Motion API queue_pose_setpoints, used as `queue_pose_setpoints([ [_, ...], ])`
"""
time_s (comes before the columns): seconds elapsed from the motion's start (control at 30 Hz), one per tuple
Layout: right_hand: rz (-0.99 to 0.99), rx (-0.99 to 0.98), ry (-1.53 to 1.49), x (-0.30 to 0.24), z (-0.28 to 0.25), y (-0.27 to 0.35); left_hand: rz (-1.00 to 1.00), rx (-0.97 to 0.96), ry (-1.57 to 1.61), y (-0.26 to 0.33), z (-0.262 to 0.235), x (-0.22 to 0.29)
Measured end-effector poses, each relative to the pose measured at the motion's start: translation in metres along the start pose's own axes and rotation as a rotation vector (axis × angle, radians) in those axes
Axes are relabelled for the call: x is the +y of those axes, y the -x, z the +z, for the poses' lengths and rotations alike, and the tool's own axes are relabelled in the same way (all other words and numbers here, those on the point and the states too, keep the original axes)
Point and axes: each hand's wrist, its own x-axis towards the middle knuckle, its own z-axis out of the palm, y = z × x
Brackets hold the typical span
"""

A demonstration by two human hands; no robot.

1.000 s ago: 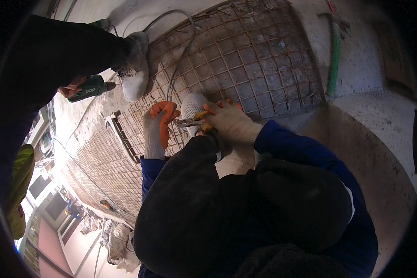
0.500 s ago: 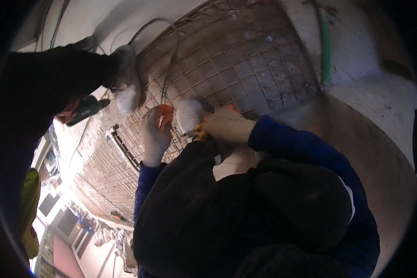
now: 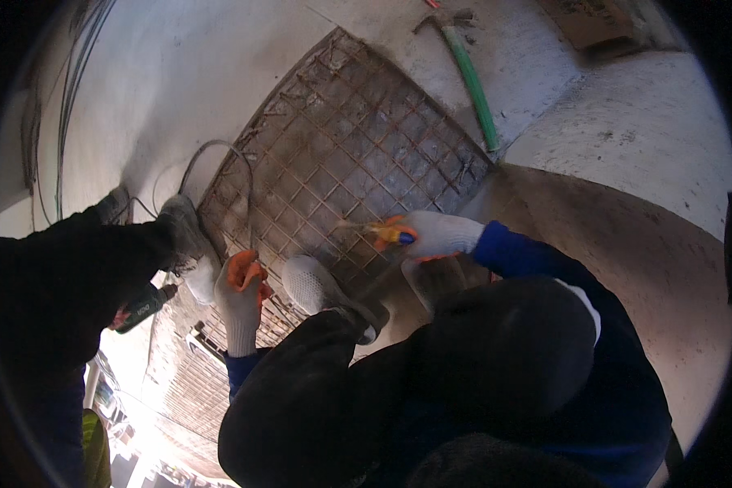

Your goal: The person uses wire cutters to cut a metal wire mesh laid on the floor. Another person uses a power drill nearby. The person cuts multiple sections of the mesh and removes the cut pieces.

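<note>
In a white knit glove with orange palm, my right hand (image 3: 443, 234) is closed around a hand tool with a yellow and blue handle (image 3: 394, 235). Its thin end reaches left over a rusty steel mesh (image 3: 333, 163), and its exact kind is not clear. My left hand (image 3: 240, 297), gloved alike, is raised beside my shoe with its fingers curled in. What those fingers hold, if anything, is hidden. My grey-white knit shoe (image 3: 307, 281) rests between my hands at the near part of the mesh.
At the left stands another person in dark clothes (image 3: 106, 260), with a dark green drill (image 3: 142, 309) near them. A green-handled hammer (image 3: 468, 73) lies beyond the mesh. A loose cable (image 3: 244, 167) loops over the mesh's left edge. A brown box (image 3: 590, 24) sits far right.
My right hand has moved right with the tool, away from my shoe. My left hand has shifted left and down. My view has turned, showing the whole hammer.
</note>
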Motion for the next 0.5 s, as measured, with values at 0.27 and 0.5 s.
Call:
queue_pose_setpoints([
  [0.27, 0.052, 0.362, -0.464, 0.082, 0.041, 0.045, 0.263, -0.278, -0.359, -0.108, 0.019, 0.043],
  [0.5, -0.166, 0.726, -0.467, 0.057, 0.090, 0.033, 0.554, -0.283, -0.614, -0.251, 0.062, 0.058],
])
